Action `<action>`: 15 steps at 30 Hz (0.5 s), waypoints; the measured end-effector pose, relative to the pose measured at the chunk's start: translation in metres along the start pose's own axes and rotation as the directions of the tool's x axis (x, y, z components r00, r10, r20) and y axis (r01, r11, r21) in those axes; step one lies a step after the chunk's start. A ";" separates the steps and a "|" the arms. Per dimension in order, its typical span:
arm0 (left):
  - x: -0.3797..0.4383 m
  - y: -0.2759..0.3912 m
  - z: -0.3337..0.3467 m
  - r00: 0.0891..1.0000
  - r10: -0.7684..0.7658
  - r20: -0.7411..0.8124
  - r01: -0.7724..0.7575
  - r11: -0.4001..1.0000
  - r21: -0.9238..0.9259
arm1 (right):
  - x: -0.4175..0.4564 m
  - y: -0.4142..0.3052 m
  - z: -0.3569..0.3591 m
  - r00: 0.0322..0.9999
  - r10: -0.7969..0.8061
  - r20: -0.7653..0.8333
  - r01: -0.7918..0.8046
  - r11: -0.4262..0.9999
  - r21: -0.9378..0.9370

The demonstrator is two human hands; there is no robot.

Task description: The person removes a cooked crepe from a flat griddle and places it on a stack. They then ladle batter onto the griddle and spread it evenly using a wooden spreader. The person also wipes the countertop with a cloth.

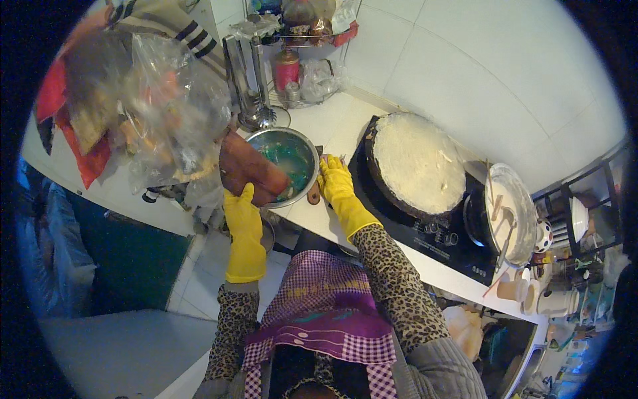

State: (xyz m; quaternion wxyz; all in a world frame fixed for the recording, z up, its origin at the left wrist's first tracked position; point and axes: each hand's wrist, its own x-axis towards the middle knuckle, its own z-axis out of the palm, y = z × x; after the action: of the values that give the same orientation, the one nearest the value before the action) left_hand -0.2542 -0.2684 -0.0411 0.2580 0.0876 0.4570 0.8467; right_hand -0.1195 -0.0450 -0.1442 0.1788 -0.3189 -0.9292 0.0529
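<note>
Both hands wear yellow rubber gloves. My left hand (244,219) grips the near edge of a reddish-brown board (251,167), which leans over the left side of a metal bowl (310,174). Green material and cloudy liquid show inside the bowl. To the right of the bowl, my right hand (335,179) lies on the white counter; a bit of pinkish cloth (341,158) shows at its fingertips, but the grip is hidden. A brown wooden handle (313,193) juts out between bowl and glove. Pale batter covers a round griddle (418,164) on the black cooktop.
At the right a large basin (523,219) holds batter and utensils. Clear plastic bags (169,109) crowd the counter's left. Metal kitchen utensils (254,95) stand behind the bowl, near a wire rack (304,37). Plastic cups (512,289) stand at the far right, and cooktop knobs (431,228) face me.
</note>
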 end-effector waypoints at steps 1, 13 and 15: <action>0.001 -0.001 0.001 1.000 -0.014 0.004 0.014 1.000 -0.023 | -0.005 0.001 -0.003 1.000 -0.018 0.019 0.018 1.000 0.016; -0.008 -0.013 0.007 0.995 0.047 0.084 -0.036 0.991 -0.126 | -0.054 -0.018 -0.031 0.980 -0.192 0.058 0.189 0.981 0.049; -0.011 -0.013 0.006 0.998 0.035 0.048 -0.033 0.998 -0.045 | -0.065 -0.022 -0.028 0.975 -0.211 -0.063 0.214 0.976 0.044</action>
State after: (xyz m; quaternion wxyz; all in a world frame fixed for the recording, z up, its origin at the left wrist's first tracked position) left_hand -0.2377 -0.2636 -0.0478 0.2567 0.1103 0.4303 0.8584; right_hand -0.0743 -0.1024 -0.1325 0.2184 -0.2143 -0.9508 0.0479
